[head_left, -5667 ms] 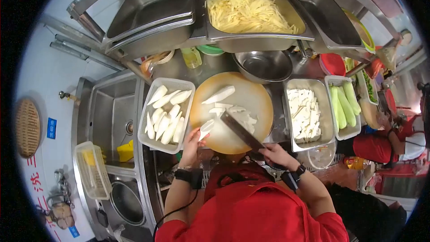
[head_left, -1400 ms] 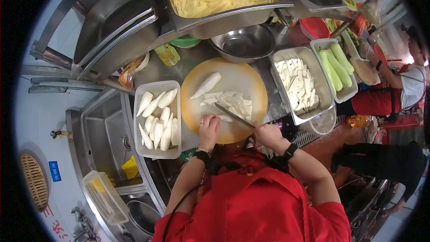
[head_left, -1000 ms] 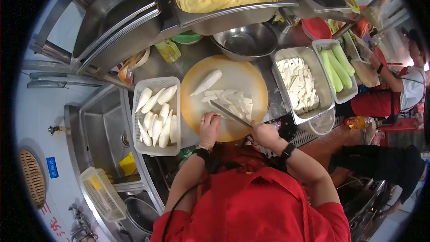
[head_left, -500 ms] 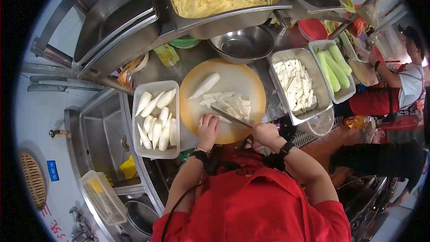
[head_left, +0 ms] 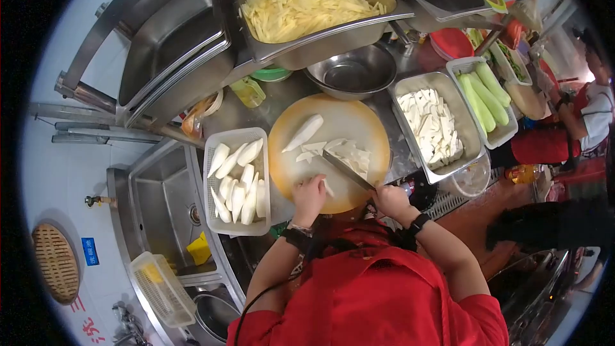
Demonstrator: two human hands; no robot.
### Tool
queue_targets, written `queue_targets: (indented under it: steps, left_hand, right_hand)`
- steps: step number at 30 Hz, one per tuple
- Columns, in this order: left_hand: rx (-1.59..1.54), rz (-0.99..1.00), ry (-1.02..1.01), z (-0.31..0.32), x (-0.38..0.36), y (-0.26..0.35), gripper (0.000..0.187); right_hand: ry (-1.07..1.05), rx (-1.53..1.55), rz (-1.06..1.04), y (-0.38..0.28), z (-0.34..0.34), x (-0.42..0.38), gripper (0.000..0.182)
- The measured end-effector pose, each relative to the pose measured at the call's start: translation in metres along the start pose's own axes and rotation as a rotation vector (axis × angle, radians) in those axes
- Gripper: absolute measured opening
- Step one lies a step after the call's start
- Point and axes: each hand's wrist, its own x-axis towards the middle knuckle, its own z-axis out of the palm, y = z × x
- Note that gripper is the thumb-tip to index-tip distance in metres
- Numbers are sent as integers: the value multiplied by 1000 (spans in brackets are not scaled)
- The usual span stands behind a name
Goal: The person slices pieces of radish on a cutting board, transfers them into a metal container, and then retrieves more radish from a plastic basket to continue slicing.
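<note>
On a round cutting board (head_left: 288,173) lie a whole peeled white vegetable (head_left: 303,132) and a spread of white slices (head_left: 351,155). My right hand (head_left: 393,203) is wrapped round the handle of a knife (head_left: 349,170), whose blade points up and left over the slices. At the board's lower left edge, my left hand (head_left: 310,195) is closed, its fingertips against a small white piece (head_left: 328,187). Left of the board stands a white basket (head_left: 264,179) of peeled white vegetables. To the right, a metal tray (head_left: 473,147) holds cut white pieces.
A pan of yellow shreds (head_left: 314,3) sits on the shelf above a metal bowl (head_left: 352,72). Long green vegetables (head_left: 480,99) lie in a white basket at the right. A sink (head_left: 170,195) is at the left. Another person (head_left: 586,115) stands at the far right.
The knife has moved away from my left hand, and its blade now lies farther right over the slices. The small piece by my left fingertips is more upright. The whole view has shifted slightly.
</note>
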Motion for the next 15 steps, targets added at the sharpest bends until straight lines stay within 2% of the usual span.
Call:
queue_targets:
  steps: [4, 6, 13, 15]
  left_hand:
    - [-22, 105, -65, 0, -7, 2, 17]
    - [-136, 112, 26, -6, -8, 9, 18]
    - [-144, 193, 144, 8, -15, 1, 12]
    - [-143, 226, 167, 10, -15, -1, 10]
  right_hand:
    - [9, 2, 29, -3, -1, 0, 24]
    - [11, 12, -16, -3, -4, -2, 24]
    - [-23, 10, -79, -3, -8, -14, 26]
    - [-48, -70, -111, -1, -3, -11, 32]
